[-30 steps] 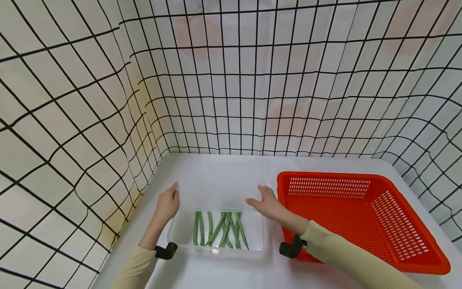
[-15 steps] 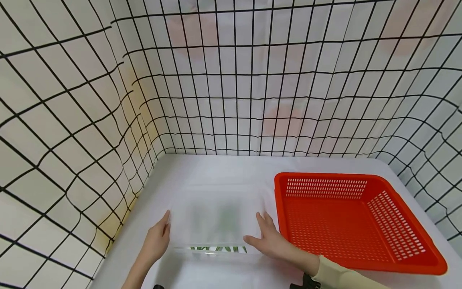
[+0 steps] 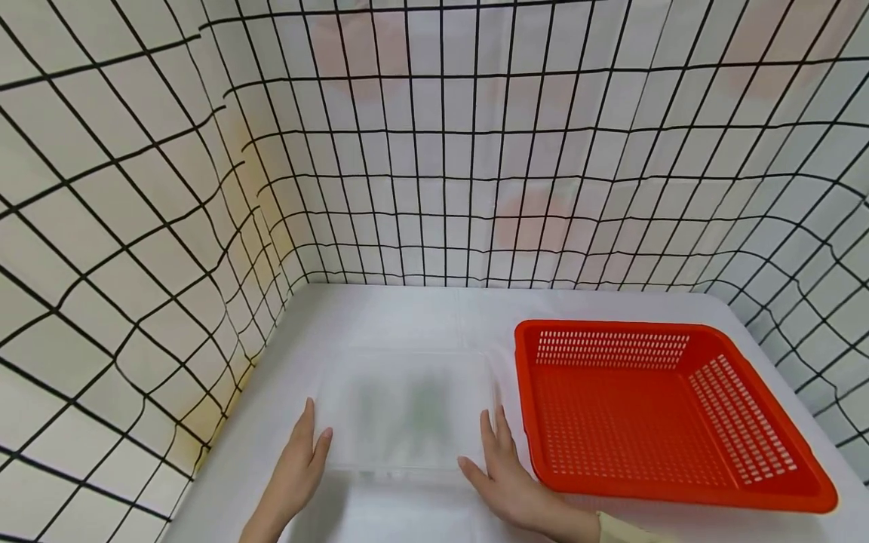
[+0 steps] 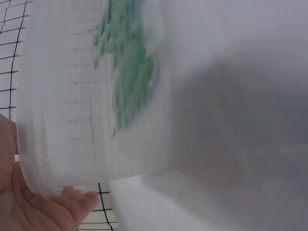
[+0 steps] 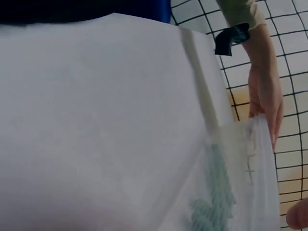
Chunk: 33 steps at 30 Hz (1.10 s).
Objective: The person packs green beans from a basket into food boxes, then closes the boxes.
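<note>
A clear plastic box (image 4: 72, 159) stands on the white table with its translucent lid (image 3: 390, 452) lying over the top. Inside are green beans (image 4: 132, 72), seen only as blurred green through the lid and walls. My left hand (image 3: 295, 464) is at the box's left side, fingers extended along the lid edge and thumb at the near left corner. At the opposite side my right hand (image 3: 505, 479) has its fingers spread, with fingertips right at the lid's right edge. Parts of both palms are turned away in the head view.
To the right, close beside my right hand, a red perforated plastic basket (image 3: 611, 430) sits on the table (image 3: 400, 317). Black wire grid panels (image 3: 444, 177) rise around the back and both sides.
The lid has come down toward me over the box, covering the beans that were in plain view. Both hands have moved nearer along the sides, and their fingers have loosened from the lid.
</note>
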Motion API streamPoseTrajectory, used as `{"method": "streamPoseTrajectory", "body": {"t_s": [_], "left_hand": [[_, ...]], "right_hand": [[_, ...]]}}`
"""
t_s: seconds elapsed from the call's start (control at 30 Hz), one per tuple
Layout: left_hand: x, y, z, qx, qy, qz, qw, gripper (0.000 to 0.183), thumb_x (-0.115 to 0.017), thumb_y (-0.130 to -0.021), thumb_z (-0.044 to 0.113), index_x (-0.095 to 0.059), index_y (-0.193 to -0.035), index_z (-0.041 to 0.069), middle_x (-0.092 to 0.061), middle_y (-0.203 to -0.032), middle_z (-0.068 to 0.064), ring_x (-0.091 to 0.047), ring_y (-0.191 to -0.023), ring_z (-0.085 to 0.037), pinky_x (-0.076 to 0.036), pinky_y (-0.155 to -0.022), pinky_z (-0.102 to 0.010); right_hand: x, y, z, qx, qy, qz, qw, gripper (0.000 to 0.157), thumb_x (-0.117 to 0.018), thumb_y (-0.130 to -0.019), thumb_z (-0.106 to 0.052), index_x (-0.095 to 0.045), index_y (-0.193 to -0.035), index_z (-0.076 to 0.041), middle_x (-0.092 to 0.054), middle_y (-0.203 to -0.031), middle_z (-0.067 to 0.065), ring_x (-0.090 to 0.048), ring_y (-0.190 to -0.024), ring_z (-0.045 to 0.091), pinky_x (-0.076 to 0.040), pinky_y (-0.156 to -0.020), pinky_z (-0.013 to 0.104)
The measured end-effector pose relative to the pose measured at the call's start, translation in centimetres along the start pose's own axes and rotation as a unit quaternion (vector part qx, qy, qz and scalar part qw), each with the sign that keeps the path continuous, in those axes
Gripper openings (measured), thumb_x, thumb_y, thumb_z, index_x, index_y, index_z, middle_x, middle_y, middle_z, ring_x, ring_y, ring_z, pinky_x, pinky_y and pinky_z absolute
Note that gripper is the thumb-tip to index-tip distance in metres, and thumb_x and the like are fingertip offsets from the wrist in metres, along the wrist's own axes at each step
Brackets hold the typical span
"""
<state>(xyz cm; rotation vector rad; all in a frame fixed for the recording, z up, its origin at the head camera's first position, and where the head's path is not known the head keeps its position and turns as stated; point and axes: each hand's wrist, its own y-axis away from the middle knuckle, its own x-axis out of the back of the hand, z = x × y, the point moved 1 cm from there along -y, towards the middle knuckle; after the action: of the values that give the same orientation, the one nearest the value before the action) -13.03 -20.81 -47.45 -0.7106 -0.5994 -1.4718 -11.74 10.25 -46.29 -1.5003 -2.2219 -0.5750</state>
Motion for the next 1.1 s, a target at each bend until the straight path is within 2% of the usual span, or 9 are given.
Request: {"method": "streamPoseTrajectory", "body": {"t_s": [0.2, 0.37, 0.6, 0.73, 0.83, 0.93, 1.0, 1.1], "left_hand": [[-0.7, 0.8, -0.4, -0.005, -0.01, -0.004, 0.9999, 0.068, -0.039, -0.104, 0.031, -0.007, -0.147, -0.011, -0.016, -0.148, -0.034, -0.02, -0.134, -0.048, -0.022, -0.103, -0.061], [-1.2, 1.5, -0.5, -0.017, 0.003, 0.0, 0.9998, 0.069, -0.042, -0.103, 0.03, -0.006, -0.148, -0.008, -0.017, -0.147, -0.035, -0.02, -0.132, -0.051, -0.022, -0.102, -0.063], [-1.2, 1.6, -0.7, -0.045, 0.01, 0.013, 0.9988, 0.065, -0.042, -0.103, 0.024, -0.008, -0.148, -0.009, -0.019, -0.145, -0.035, -0.022, -0.131, -0.051, -0.023, -0.101, -0.064], [-1.0, 1.4, -0.9, -0.041, 0.002, -0.001, 0.9991, 0.065, -0.04, -0.104, 0.026, -0.007, -0.147, -0.01, -0.018, -0.146, -0.035, -0.02, -0.132, -0.051, -0.022, -0.101, -0.063], [-0.6, 1.3, -0.9, -0.034, -0.033, -0.015, 0.9988, 0.066, -0.04, -0.104, 0.027, -0.008, -0.146, -0.012, -0.02, -0.145, -0.035, -0.023, -0.132, -0.05, -0.024, -0.101, -0.062], [0.0, 1.4, -0.4, -0.025, -0.106, -0.037, 0.9934, 0.066, -0.045, -0.102, 0.026, -0.013, -0.145, -0.014, -0.027, -0.142, -0.036, -0.03, -0.129, -0.05, -0.032, -0.097, -0.061], [0.3, 1.4, 0.2, -0.037, -0.164, -0.04, 0.985, 0.066, -0.052, -0.099, 0.024, -0.021, -0.142, -0.016, -0.033, -0.139, -0.037, -0.036, -0.125, -0.05, -0.038, -0.092, -0.059], [0.7, 1.1, 1.6, -0.073, -0.239, -0.038, 0.9675, 0.065, -0.063, -0.092, 0.021, -0.035, -0.137, -0.016, -0.041, -0.134, -0.036, -0.042, -0.121, -0.049, -0.045, -0.086, -0.057]], "right_hand": [[-0.9, 1.2, 0.8, 0.04, 0.006, 0.04, 0.998, 0.068, -0.046, -0.101, -0.019, -0.006, -0.148, 0.01, 0.014, -0.151, 0.027, 0.004, -0.138, 0.045, -0.008, -0.104, 0.064], [-1.5, 1.9, 1.5, 0.039, -0.014, 0.064, 0.997, 0.066, -0.047, -0.099, -0.012, -0.007, -0.148, 0.009, 0.01, -0.152, 0.026, 0.001, -0.138, 0.045, -0.012, -0.104, 0.063], [-1.9, 2.1, 2.0, 0.048, -0.016, 0.085, 0.995, 0.066, -0.047, -0.099, -0.013, -0.009, -0.148, 0.009, 0.007, -0.152, 0.025, -0.003, -0.137, 0.046, -0.014, -0.103, 0.064], [-1.9, 1.8, 2.0, 0.045, -0.02, 0.078, 0.996, 0.067, -0.048, -0.099, -0.014, -0.008, -0.148, 0.008, 0.007, -0.153, 0.024, -0.002, -0.137, 0.046, -0.013, -0.103, 0.064], [-1.8, 1.6, 1.9, 0.038, -0.022, 0.067, 0.997, 0.068, -0.048, -0.099, -0.016, -0.008, -0.149, 0.005, 0.008, -0.153, 0.022, -0.001, -0.138, 0.044, -0.013, -0.104, 0.064], [-1.7, 1.7, 1.8, 0.027, -0.015, 0.058, 0.998, 0.07, -0.05, -0.099, -0.02, -0.008, -0.15, 0.003, 0.008, -0.154, 0.02, 0.002, -0.139, 0.042, -0.011, -0.104, 0.064], [-1.6, 1.7, 1.8, 0.037, 0.004, 0.056, 0.998, 0.073, -0.053, -0.097, -0.022, -0.008, -0.15, 0.003, 0.008, -0.154, 0.021, 0.004, -0.139, 0.042, -0.01, -0.103, 0.066], [-1.4, 2.0, 1.4, 0.076, 0.069, 0.043, 0.994, 0.079, -0.057, -0.095, -0.028, -0.01, -0.15, 0.002, 0.009, -0.155, 0.02, 0.006, -0.139, 0.041, -0.01, -0.102, 0.068]]}}
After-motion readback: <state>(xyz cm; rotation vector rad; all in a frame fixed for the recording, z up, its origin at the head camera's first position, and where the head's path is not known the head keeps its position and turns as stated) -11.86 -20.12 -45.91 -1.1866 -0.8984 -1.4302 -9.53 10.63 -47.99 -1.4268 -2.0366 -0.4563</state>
